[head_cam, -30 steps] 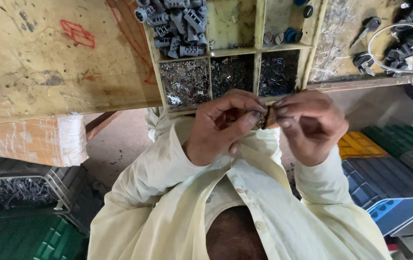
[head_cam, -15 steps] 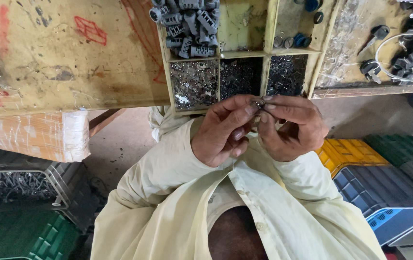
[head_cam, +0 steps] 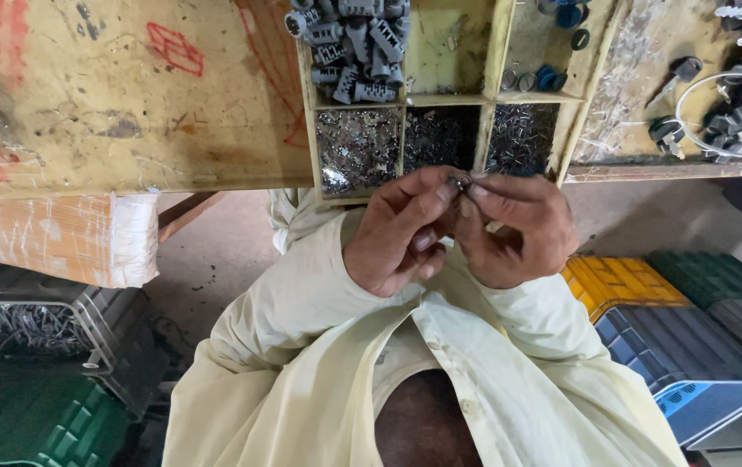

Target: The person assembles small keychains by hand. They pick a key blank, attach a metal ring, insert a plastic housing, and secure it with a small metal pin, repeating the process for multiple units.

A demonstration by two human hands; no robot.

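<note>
— Since we read from the left, what sits there first?

— At the far left a parcel wrapped in orange and clear film (head_cam: 59, 238) hangs under the edge of the worn wooden bench (head_cam: 128, 104), with a wire crate (head_cam: 33, 333) and a green crate (head_cam: 25, 424) lower down. Then comes the divided wooden tray (head_cam: 405, 99): grey plastic plugs (head_cam: 349, 43) in the upper-left cell, and small shiny metal bits (head_cam: 358, 147) filling the three lower cells.

— And the hands?

— Both are raised just in front of those lower cells. The left hand (head_cam: 401, 233) has its thumb and forefinger pressed together on a small metal part (head_cam: 459, 182); the right hand (head_cam: 518, 229) pinches the same piece from the other side, so the fingertips of both hands meet on it.

— Which way does the piece lie?

— It is tiny and mostly covered, so I can only say it seems to run across, from one pinch to the other, at the top of both hands. Neither hand is nearer; it sits between them, just short of the middle lower cell.

— What is farther right?

— Blue caps (head_cam: 561, 17) in the upper-right cell, dark keys and black fittings with a white cord (head_cam: 717, 104) on the bench, and below them yellow (head_cam: 617, 281), green and dark blue crates.
</note>
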